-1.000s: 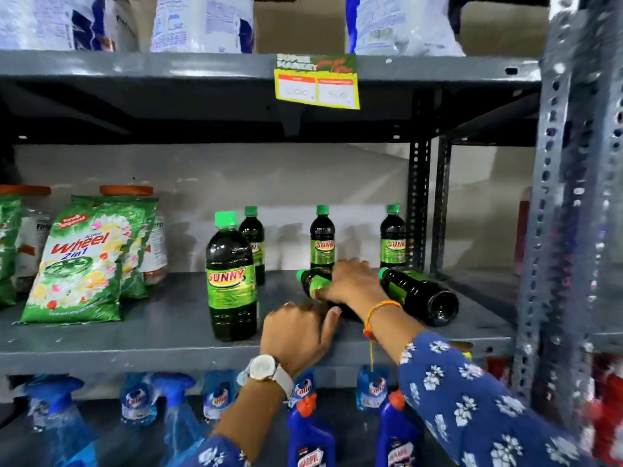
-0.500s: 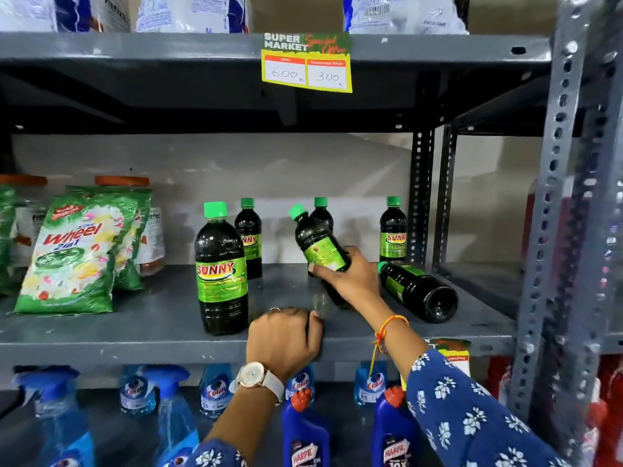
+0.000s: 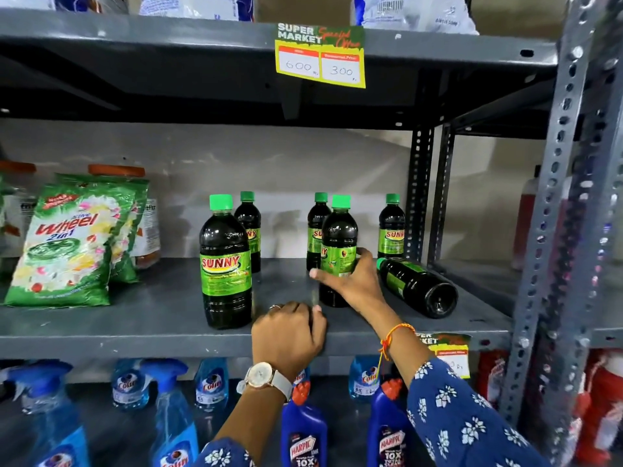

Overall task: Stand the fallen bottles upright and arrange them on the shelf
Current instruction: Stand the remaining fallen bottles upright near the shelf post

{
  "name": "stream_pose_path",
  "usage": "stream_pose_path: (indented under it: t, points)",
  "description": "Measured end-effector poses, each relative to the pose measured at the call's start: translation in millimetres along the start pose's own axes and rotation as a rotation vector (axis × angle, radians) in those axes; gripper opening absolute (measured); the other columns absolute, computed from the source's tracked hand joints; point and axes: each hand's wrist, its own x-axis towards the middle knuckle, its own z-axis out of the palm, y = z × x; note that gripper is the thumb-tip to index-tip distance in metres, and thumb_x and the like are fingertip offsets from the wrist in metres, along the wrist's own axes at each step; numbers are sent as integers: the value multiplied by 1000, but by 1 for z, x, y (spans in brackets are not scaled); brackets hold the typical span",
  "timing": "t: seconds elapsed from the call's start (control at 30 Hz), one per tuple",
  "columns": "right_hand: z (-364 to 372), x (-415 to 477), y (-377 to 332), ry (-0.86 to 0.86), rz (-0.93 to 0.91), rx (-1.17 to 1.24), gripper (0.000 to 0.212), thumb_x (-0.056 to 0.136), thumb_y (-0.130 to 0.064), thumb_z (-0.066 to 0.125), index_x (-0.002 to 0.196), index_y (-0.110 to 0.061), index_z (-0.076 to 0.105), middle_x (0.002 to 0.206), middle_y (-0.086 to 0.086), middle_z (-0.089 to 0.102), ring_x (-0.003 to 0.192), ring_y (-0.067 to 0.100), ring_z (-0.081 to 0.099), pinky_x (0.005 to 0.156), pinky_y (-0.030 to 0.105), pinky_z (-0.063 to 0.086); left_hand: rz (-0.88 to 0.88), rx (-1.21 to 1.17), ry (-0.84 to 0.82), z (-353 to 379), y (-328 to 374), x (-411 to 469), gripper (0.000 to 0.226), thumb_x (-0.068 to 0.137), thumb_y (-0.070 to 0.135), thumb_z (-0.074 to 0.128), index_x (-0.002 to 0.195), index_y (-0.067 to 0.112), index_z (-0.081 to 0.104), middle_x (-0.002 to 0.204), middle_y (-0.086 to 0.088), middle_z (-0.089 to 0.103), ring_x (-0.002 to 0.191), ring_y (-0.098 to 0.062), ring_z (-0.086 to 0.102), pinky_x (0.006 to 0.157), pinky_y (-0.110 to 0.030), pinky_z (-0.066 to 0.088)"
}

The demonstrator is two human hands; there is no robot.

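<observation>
Dark Sunny bottles with green caps and green labels stand on the grey middle shelf [image 3: 141, 318]. My right hand [image 3: 350, 281] grips one bottle [image 3: 338, 230] around its label; it stands upright on the shelf. To its right a last bottle [image 3: 419, 286] lies on its side, base toward me. An upright front bottle [image 3: 225, 264] stands at the left. Three more stand at the back: one [image 3: 249, 224] behind the front bottle, one [image 3: 315, 227] partly hidden by the held bottle, one [image 3: 391, 227] by the post. My left hand [image 3: 288, 335] rests fisted on the shelf's front edge, holding nothing.
Green Wheel detergent bags [image 3: 70, 244] and orange-lidded jars fill the shelf's left end. A grey slotted upright [image 3: 553, 203] stands at the right. Blue spray bottles [image 3: 168, 412] and Harpic bottles [image 3: 303, 433] line the shelf below. A yellow price tag [image 3: 320, 57] hangs from the shelf above.
My right hand has lifted a fallen bottle off its side, tilted it up and set it upright on the shelf. My left hand stayed on the shelf edge.
</observation>
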Motion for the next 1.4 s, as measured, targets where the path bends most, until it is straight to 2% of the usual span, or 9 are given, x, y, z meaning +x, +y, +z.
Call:
stream_pose_path:
  t: [0.03, 0.17, 0.23, 0.37, 0.6, 0.73, 1.0, 1.13, 1.4]
  points:
    - [0, -1, 1, 9, -6, -17, 92, 40, -48, 86, 112, -14, 40, 113, 10, 55, 101, 21, 57, 86, 34, 50, 1, -3, 3, 1, 0, 0, 41, 81, 35, 40, 49, 14, 55, 48, -7, 58, 40, -28, 53, 38, -22, 31]
    - [-7, -1, 3, -32, 33, 51, 63, 64, -10, 77, 105, -16, 30, 92, -1, 53, 88, 18, 54, 67, 26, 41, -1, -6, 20, 0, 0, 0, 42, 80, 35, 40, 48, 14, 56, 46, -6, 56, 38, -27, 51, 40, -20, 26]
    - [-8, 0, 4, -76, 42, 110, 56, 68, -3, 70, 107, -16, 32, 93, 1, 54, 92, 20, 54, 68, 26, 42, -4, -4, 20, -1, 0, 0, 42, 80, 35, 41, 47, 14, 55, 45, -6, 56, 37, -27, 50, 40, -21, 25]
    - [-4, 0, 6, -78, 11, 87, 69, 59, -9, 83, 107, -12, 34, 99, 0, 55, 92, 14, 56, 81, 29, 46, -1, 4, 21, 1, 0, 0, 41, 80, 36, 41, 48, 14, 55, 45, -5, 56, 37, -26, 50, 41, -21, 23]
    - [-7, 0, 6, -141, 76, 188, 54, 63, -3, 69, 108, -12, 40, 86, -3, 56, 91, 21, 55, 77, 30, 44, -17, 13, 14, 1, -1, -1, 42, 81, 35, 40, 49, 13, 56, 46, -6, 56, 38, -27, 50, 42, -21, 23]
    - [-4, 0, 7, -109, 31, 74, 65, 58, -18, 84, 110, -12, 46, 97, 0, 63, 89, 15, 60, 81, 31, 49, -62, 4, 40, 5, 0, -2, 39, 80, 30, 42, 49, 12, 57, 47, -8, 57, 40, -28, 51, 42, -23, 28]
    - [-7, -6, 3, -50, -2, -46, 60, 60, -22, 81, 111, -11, 50, 103, 2, 62, 98, 20, 60, 83, 32, 49, -61, 16, 76, 5, 0, -4, 38, 80, 27, 41, 49, 11, 58, 47, -9, 57, 40, -28, 52, 42, -24, 32]
    - [-10, -15, 0, -51, 4, -69, 58, 60, -25, 81, 110, -12, 53, 103, 4, 65, 95, 20, 61, 77, 29, 47, -61, 3, 83, 5, 1, -4, 39, 80, 26, 39, 49, 11, 57, 46, -9, 57, 39, -28, 51, 42, -24, 32]
    - [-26, -44, -14, -122, -62, -26, 31, 64, -17, 78, 75, -32, 53, 89, -4, 66, 86, 13, 63, 79, 28, 50, -72, -12, 84, 4, 1, -6, 46, 85, 26, 36, 49, 10, 59, 46, -10, 58, 37, -28, 51, 43, -23, 31]
